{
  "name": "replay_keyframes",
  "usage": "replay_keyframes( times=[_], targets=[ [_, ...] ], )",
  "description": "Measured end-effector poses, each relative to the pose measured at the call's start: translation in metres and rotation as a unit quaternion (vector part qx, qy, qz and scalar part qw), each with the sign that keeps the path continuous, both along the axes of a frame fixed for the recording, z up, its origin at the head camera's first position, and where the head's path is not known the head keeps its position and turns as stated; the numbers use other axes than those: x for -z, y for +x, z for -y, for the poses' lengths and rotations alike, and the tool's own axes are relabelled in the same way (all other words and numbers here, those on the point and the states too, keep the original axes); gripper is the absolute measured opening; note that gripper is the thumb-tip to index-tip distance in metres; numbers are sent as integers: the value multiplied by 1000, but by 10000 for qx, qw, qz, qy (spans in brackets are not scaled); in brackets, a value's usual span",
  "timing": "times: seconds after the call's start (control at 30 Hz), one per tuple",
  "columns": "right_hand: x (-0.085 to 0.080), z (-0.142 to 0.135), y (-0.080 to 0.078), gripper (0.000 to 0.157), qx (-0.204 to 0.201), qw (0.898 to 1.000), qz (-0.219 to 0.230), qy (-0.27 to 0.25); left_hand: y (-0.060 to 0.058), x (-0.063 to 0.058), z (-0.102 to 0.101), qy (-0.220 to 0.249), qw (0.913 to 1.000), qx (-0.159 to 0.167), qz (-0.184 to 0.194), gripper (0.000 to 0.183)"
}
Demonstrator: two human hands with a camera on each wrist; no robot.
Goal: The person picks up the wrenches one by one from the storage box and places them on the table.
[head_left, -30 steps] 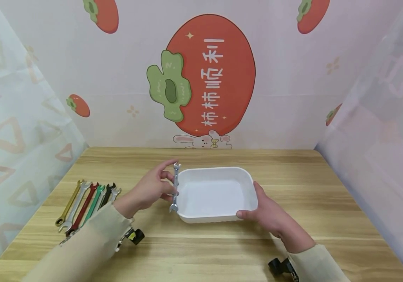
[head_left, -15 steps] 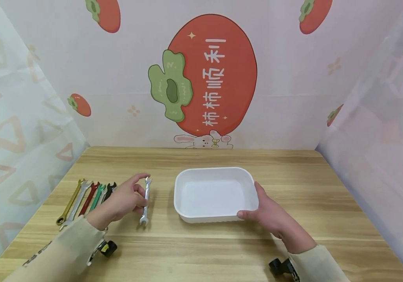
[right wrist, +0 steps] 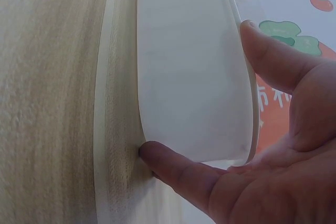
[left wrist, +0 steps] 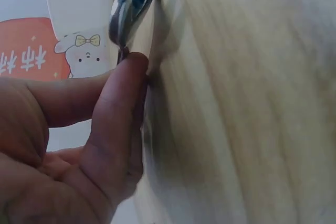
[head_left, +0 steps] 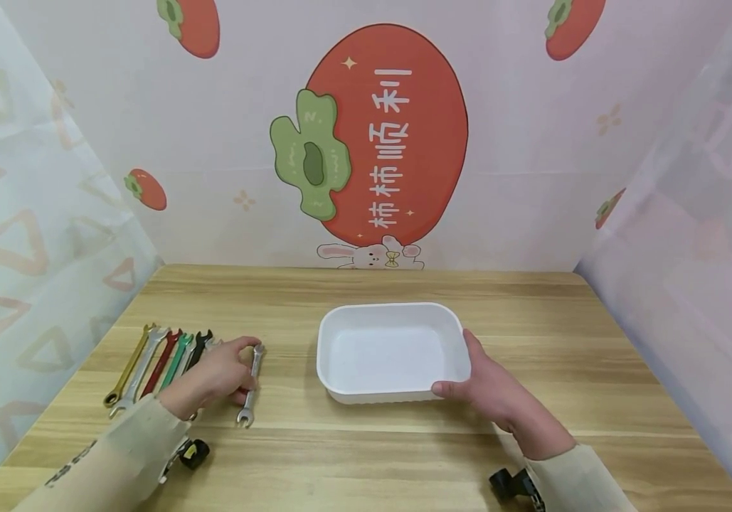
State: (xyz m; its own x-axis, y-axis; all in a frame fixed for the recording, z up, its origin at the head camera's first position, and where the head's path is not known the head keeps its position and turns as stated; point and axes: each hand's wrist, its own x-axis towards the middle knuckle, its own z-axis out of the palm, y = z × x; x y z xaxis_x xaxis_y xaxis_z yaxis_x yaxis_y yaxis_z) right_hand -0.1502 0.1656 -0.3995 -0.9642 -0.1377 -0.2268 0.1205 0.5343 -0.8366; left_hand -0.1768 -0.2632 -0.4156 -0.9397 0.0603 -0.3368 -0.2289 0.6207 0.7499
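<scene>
In the head view my left hand (head_left: 221, 373) pinches a silver double open-ended wrench (head_left: 252, 384) low at the table, just right of a row of wrenches. Seen from the left wrist, thumb and fingers close on the shank of the wrench (left wrist: 122, 22), one end rising past the fingertips; the other end is hidden. My right hand (head_left: 484, 384) grips the right end of a white plastic tub (head_left: 391, 392). In the right wrist view one digit lies at the rim of the tub (right wrist: 194, 72) and another at its lower edge. No object shows inside the tub.
A row of wrenches lies left on the wooden table (head_left: 366, 462): gold (head_left: 130, 366), silver (head_left: 144, 364), red (head_left: 162, 364), green (head_left: 176, 359), black (head_left: 198, 348), others partly behind the left hand. A printed backdrop (head_left: 519, 142) borders the table's far edge.
My left hand has carried the wrench leftward and down from beside the tub's left edge to the table near the row of wrenches. My right hand and the tub stay in place.
</scene>
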Motion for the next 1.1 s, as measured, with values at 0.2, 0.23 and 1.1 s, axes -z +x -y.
replay_keyframes(
  times=[0.2,0.23,1.1],
  targets=[
    [1,0,0,123,-51,10000,-43,-18,0,-1,2,-164,9998,40,137,77],
    [0,0,1,123,-48,10000,-38,-8,0,-2,2,-201,9997,54,144,77],
    [1,0,-1,123,-60,10000,-34,52,10,-8,46,2239,9690,-765,706,88]
  ],
)
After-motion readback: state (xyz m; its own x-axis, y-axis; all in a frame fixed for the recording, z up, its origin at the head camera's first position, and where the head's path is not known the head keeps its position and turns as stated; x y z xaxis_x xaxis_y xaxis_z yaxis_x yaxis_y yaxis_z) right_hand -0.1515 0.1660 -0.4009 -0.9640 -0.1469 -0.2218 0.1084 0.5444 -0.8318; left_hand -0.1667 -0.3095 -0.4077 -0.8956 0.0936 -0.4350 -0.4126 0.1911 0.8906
